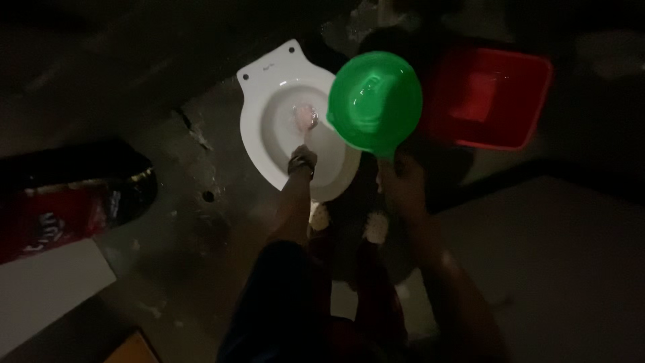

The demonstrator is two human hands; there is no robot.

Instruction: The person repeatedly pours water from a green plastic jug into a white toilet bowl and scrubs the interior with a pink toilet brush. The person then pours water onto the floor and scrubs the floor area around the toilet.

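Room: dark wet concrete floor (195,222), dimly lit.
Far left: dark bag with red panel (67,202) lying on the floor.
Left hand (306,119): reaches down inside the white ceramic toilet bowl (259,114), fingers spread on its inner surface.
Right hand (403,185): closed around the handle of the round green plastic dipper (374,102), held above the bowl's right rim.
Far right: red square plastic tub (510,94).

**Tight around the bowl, open floor to the left**

Left hand (306,119) down inside the white toilet bowl (269,138), walled in by the rim on all sides. Green dipper (375,102) held by the right hand (401,181) over the bowl's right edge, blocking that side. Red basin (494,97) just beyond it. Bare wet floor (195,222) open leftward, up to the dark bag (74,195).
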